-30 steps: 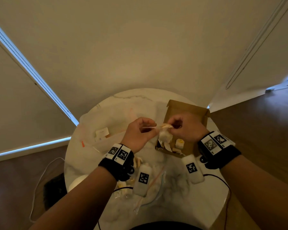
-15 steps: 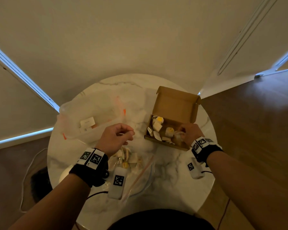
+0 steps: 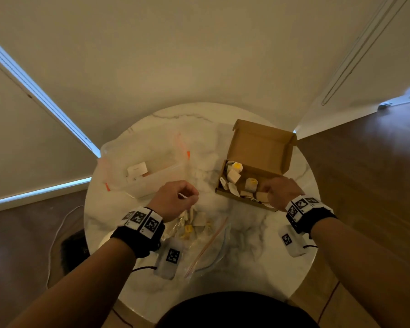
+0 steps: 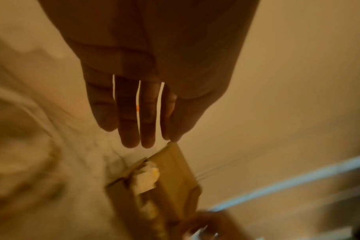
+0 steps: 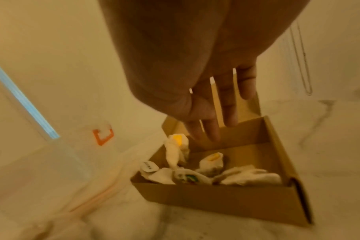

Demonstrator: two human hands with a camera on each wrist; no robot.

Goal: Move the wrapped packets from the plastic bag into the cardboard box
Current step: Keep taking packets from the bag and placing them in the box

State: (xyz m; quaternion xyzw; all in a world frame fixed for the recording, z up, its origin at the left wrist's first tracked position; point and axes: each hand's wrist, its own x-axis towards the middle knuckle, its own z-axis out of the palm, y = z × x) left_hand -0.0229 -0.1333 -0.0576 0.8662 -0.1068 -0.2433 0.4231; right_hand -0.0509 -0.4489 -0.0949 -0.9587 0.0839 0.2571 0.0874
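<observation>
The open cardboard box (image 3: 260, 147) stands at the right of the round marble table with several white wrapped packets (image 3: 233, 176) inside. My right hand (image 3: 268, 188) hovers over the box's near right corner. In the right wrist view its fingers (image 5: 212, 126) are straight and hold nothing above the packets (image 5: 249, 177) and the box (image 5: 216, 194). My left hand (image 3: 189, 196) hangs over the clear plastic bag (image 3: 206, 245), where more packets (image 3: 194, 223) lie. Its fingers (image 4: 134, 129) look straight and empty in the left wrist view, with the box (image 4: 179, 175) blurred beyond them.
A clear plastic container (image 3: 152, 171) with orange clips (image 5: 103, 136) stands at the back left of the table (image 3: 104, 209). Two white tagged packs (image 3: 172, 259) (image 3: 291, 242) with cables lie near the front edge. A wall stands just behind the table.
A second ago both hands pinched a packet above the box. The right hand has since lowered into the box and let go. The left hand has drawn back over the bag.
</observation>
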